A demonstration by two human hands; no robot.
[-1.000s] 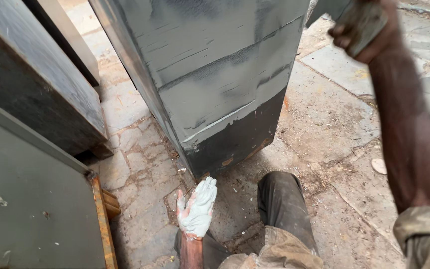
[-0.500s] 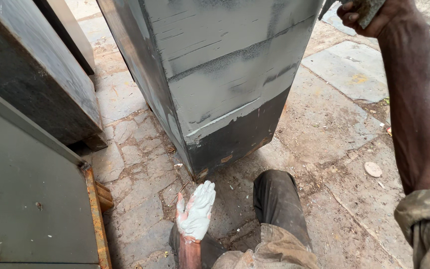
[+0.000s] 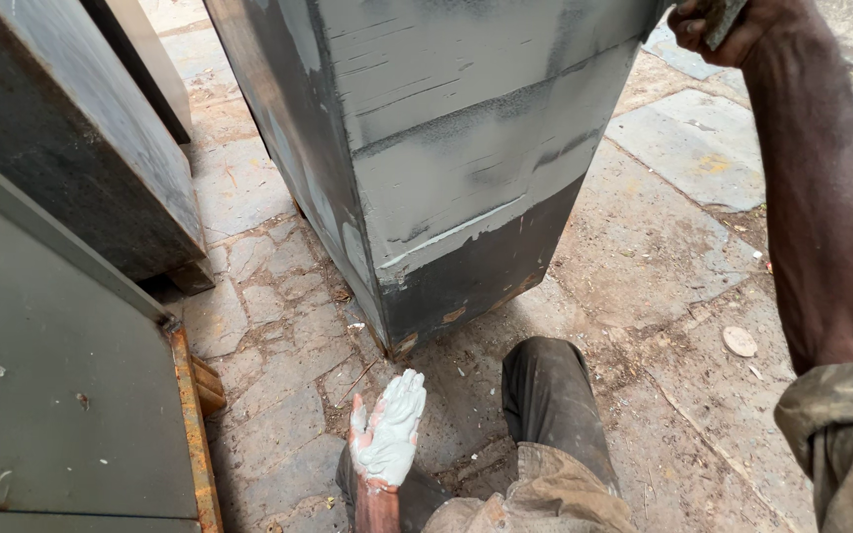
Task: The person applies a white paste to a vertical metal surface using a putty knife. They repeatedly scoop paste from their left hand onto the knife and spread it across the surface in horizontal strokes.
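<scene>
Risk: putty smearing unevenly | right hand (image 3: 733,25) fingers gripping scraper (image 3: 726,18) at metal cabinet (image 3: 466,148) top edge | left hand (image 3: 387,429) fingers together, putty-coated, hanging below cabinet, could be dripping onto stone floor (image 3: 673,247)

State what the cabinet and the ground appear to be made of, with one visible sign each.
Cabinet: probably sheet metal, coated in matt grey filler or primer; rust spots show along its dark base. Ground: stone slabs, rough and dusty, with irregular joints.
</scene>
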